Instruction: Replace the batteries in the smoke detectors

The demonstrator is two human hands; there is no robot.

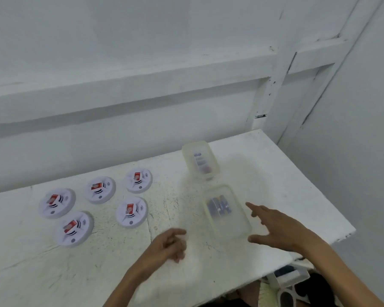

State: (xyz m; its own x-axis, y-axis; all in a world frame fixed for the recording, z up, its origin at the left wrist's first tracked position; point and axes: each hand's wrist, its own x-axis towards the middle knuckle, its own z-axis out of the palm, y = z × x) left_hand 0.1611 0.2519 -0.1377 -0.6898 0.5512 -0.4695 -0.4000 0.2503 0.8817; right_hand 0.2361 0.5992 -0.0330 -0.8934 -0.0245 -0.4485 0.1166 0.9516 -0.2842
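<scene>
Right hand (277,229) released, fingers splayed, beside near container (230,227) of batteries (218,207). Left hand (170,244) loosely curled, grasping nothing. Five smoke detectors (132,212) lay left on the surface (120,273); bare room between, right edge close.

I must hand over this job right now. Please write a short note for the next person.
Left hand: loosely curled over the table, holding nothing visible.
Right hand: open, reaching at the near container.
Five smoke detectors lie at left, each with a red battery on it.
The near and the far container both hold batteries.
Done: cannot tell; old or new unclear.
To do: probably swapping all five.
</scene>
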